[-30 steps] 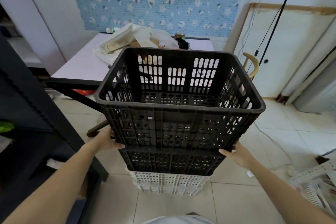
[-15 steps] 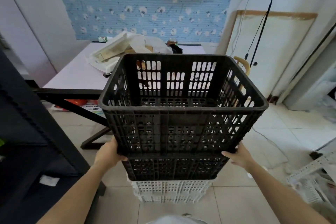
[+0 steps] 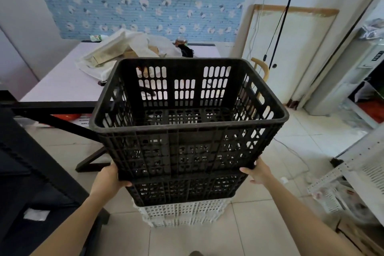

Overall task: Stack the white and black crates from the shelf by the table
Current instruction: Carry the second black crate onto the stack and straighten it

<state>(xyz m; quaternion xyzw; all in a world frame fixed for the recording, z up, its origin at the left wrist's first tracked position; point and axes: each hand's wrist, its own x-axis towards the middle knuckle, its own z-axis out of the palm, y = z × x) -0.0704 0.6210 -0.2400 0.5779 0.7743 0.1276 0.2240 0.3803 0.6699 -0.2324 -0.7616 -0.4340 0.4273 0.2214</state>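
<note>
Head-worn camera looks forward and down, close above black crate (image 3: 187,147).

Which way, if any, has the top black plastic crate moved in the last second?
Cannot tell: the camera shifted, and the top black plastic crate sits over the lower black crate much as before.

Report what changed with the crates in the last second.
The top black crate sank slightly toward the lower black crate. The left hand and right hand keep holding its lower corners. The white crate underneath stays put.
</note>
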